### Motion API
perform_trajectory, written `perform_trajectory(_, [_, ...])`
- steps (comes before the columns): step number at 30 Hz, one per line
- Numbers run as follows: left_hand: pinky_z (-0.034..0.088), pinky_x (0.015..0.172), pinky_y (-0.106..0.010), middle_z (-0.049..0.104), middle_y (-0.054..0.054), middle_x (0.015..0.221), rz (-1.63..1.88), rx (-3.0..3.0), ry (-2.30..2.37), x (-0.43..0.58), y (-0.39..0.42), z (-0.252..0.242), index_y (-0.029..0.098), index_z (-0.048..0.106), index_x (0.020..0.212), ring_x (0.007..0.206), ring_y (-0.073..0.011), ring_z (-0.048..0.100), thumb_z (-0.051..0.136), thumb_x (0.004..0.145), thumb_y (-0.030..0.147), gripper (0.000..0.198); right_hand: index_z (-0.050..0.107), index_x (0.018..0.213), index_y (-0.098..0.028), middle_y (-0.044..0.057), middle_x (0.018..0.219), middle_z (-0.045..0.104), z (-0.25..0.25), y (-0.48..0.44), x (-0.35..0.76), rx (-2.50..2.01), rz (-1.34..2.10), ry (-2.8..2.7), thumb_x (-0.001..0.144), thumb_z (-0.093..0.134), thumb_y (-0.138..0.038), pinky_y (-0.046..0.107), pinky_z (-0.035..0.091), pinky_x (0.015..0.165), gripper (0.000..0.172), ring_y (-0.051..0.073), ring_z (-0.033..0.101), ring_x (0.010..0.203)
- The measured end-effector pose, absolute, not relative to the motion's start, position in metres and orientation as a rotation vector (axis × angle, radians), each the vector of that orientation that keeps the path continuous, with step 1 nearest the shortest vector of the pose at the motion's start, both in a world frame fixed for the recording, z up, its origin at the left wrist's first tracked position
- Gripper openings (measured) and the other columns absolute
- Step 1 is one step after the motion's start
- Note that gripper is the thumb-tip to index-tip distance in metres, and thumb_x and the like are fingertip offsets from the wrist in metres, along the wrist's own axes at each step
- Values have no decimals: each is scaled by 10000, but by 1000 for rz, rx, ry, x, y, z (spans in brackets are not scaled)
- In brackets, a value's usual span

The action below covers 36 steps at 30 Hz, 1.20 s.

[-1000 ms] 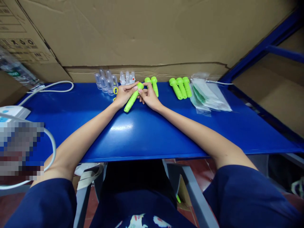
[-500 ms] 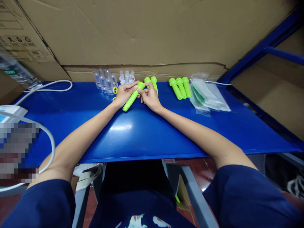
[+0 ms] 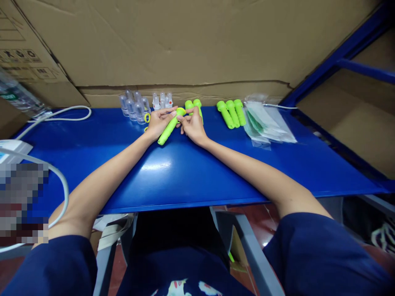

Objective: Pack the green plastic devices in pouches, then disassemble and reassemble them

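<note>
A lime-green flashlight (image 3: 168,132) slants between my hands, its wide head pointing up and away and its narrow end towards me. My left hand (image 3: 156,124) is closed around its upper part, the thumb lying along the neck. My right hand (image 3: 194,126) pinches the head from the other side, with a yellow rim (image 3: 182,111) showing at the head's edge. A loose yellow ring (image 3: 147,118) is just left of my left hand; another is partly hidden by the wrist. Behind my right hand lie two more green flashlights (image 3: 197,104), partly covered.
Several clear domed tubes (image 3: 131,110) and smaller white-based clear pieces (image 3: 162,101) stand at the back of the blue table (image 3: 191,176). To the right are three green flashlights (image 3: 231,115) and plastic bags (image 3: 270,121). A white cable (image 3: 66,181) loops at left; cardboard (image 3: 185,45) walls the back.
The view has shifted slightly. Both hands keep hold of the flashlight, and its head has turned a little, so the yellow rim shows more.
</note>
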<state>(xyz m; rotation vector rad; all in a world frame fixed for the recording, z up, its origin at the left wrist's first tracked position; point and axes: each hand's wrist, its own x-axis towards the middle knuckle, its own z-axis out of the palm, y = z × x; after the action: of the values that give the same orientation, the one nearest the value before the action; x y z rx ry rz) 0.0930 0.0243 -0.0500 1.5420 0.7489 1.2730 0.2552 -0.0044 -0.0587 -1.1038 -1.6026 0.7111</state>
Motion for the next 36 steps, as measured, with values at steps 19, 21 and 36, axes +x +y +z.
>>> perform_trajectory(19, [630, 704, -357, 801, -114, 973, 1354, 1652, 782, 93, 26, -53, 167, 733, 1157, 813, -230, 764, 777, 785, 625, 591, 322, 1147, -258, -27, 682, 620, -57, -6, 256, -1101, 704, -1632, 821, 463, -891, 245, 396, 410, 725, 111, 525, 416])
perform_trajectory(21, [637, 787, -370, 792, -127, 1068, 1373, 1662, 737, 94, 26, -52, 167, 725, 1144, 930, -249, 770, 783, 757, 656, 626, 330, 1154, -260, -40, 667, 610, -57, -6, 255, -1097, 707, -1620, 816, 480, -887, 237, 380, 406, 728, 106, 519, 411])
perform_trajectory(36, [607, 733, -301, 764, -58, 877, 1378, 1679, 767, 94, 20, -45, 208, 634, 1078, 827, -202, 758, 782, 751, 653, 572, 321, 1245, -263, 30, 853, 651, -50, -12, 252, -1145, 683, -1629, 915, 418, -808, 276, 500, 472, 644, 126, 595, 489])
